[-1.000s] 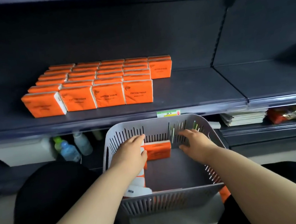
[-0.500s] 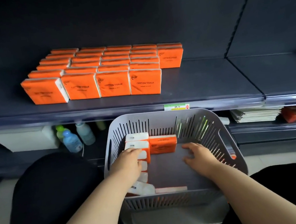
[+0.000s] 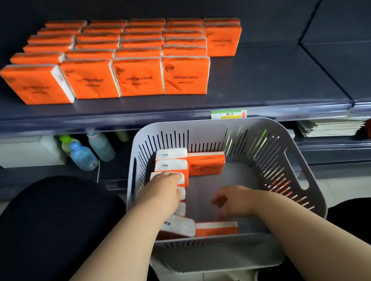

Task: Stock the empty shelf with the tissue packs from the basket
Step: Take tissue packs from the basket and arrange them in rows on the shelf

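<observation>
2 hands in basket [image 3: 178, 127]. Left hand [image 3: 163, 191] lies over tissue packs [image 3: 171, 154] standing along left wall, likely gathering several; clasp unclear. Right hand [image 3: 233, 201] loosely curled, empty. Shelf [image 3: 277, 76] part-stocked, right side bare.

Front tissue packs [image 3: 139, 78] — "COTTON TISSUE" (smaller print unreadable); shelf price tag [image 3: 229, 114] illegible.

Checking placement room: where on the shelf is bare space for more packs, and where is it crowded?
The shelf is bare right of the stocked tissue packs and in front of the short fifth column; the four full columns are crowded.
</observation>
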`<state>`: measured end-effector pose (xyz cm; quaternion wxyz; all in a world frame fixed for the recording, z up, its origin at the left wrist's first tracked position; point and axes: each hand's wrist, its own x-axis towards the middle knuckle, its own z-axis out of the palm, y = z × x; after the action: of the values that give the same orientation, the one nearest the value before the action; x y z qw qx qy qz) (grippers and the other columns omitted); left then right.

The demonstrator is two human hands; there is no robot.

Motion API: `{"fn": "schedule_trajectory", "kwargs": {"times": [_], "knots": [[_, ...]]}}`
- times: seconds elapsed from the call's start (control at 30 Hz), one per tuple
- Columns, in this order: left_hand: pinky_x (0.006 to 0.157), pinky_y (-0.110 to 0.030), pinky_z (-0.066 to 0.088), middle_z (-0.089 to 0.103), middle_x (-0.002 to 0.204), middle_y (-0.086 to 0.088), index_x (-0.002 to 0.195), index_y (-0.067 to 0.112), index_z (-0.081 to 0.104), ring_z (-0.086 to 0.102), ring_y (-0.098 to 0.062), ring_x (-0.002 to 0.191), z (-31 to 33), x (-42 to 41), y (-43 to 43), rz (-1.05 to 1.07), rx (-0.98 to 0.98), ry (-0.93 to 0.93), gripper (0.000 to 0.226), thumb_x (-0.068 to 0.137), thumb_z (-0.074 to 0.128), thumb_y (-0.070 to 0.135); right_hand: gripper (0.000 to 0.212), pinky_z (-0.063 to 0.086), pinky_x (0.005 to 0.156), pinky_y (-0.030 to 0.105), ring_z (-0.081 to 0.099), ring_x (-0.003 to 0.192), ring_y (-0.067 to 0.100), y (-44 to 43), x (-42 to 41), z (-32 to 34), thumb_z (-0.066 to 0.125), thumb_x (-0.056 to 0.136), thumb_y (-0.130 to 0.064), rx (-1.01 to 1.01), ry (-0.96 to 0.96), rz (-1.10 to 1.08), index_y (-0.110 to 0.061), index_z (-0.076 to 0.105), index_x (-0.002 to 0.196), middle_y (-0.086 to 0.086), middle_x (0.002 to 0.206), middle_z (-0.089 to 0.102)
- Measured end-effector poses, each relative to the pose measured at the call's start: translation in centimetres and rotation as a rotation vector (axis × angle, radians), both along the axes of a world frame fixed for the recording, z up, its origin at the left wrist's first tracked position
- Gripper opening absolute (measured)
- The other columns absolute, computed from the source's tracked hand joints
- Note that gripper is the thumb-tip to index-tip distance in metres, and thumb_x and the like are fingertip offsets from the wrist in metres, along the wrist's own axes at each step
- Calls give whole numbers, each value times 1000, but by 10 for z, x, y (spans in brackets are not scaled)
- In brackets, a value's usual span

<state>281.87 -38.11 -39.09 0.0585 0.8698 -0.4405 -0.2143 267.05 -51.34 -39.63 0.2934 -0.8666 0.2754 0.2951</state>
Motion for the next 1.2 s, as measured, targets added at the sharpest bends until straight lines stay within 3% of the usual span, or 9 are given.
{"fn": "schedule_trajectory", "kwargs": {"times": [0.17,0.47,0.8,1.0,1.13,1.2], "knots": [[86,-33,47,52,130,3,122,28,54,53,-21,110,-2,-4,-6,-11,6,-2,33,90,49,24,51,46,98,31,57,111,20,5,-3,-15,73,77,-27,34,196,151,-21,57,126,1,126,60],[88,-36,48,52,129,2,122,27,54,52,-22,112,-2,-5,-11,-23,50,-17,32,91,49,24,37,47,90,31,60,105,26,1,2,-24,69,82,-22,-115,289,313,-13,63,118,11,119,63],[85,-35,47,50,130,2,125,28,50,52,-22,111,-2,-7,-13,-31,87,-15,34,92,47,25,27,50,82,27,65,101,23,-31,-25,-12,61,86,-15,-144,288,138,-9,65,112,11,112,68],[92,-36,45,46,135,1,129,28,49,49,-22,116,-3,-7,-14,-46,103,-2,36,93,47,22,45,45,98,28,56,116,23,-35,-25,-19,56,86,-28,-89,143,-51,-20,51,130,8,130,57],[89,-34,46,49,130,1,124,29,51,52,-23,111,-7,-5,-13,-62,90,21,34,91,49,23,65,45,98,31,53,117,22,-28,-20,-23,68,79,-35,-53,191,29,-22,41,137,5,134,51],[89,-35,47,49,131,2,125,29,51,52,-23,111,-9,-7,-12,-85,82,35,35,91,51,25,59,46,96,31,54,116,22,-25,-17,-24,68,79,-32,-69,203,71,-20,46,133,6,131,53]]}}
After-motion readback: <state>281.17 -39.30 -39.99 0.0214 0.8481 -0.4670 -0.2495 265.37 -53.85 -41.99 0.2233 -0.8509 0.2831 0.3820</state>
